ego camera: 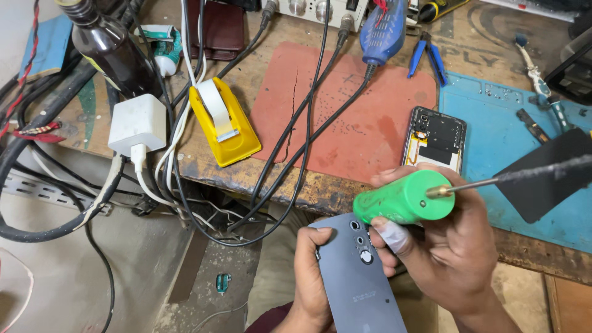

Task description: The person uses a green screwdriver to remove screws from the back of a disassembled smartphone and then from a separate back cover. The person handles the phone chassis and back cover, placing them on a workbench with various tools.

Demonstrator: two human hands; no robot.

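At lower centre, our left hand (311,280) grips the grey phone back cover (361,283); our right hand (453,250) clasps a green-handled tool (404,198).

Opened phone (435,139) lies right of tape dispenser (223,123), on the bench (290,179).

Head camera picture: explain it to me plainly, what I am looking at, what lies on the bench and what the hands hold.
This single picture comes from a camera worn on a person's head, looking down at their own hands over a workbench. The left hand holds a grey phone back cover. The right hand grips a green-handled tool with a thin metal shaft. On the bench lie a red mat, a blue mat, an opened phone, a yellow tape dispenser, a white charger, a dark bottle and black cables.
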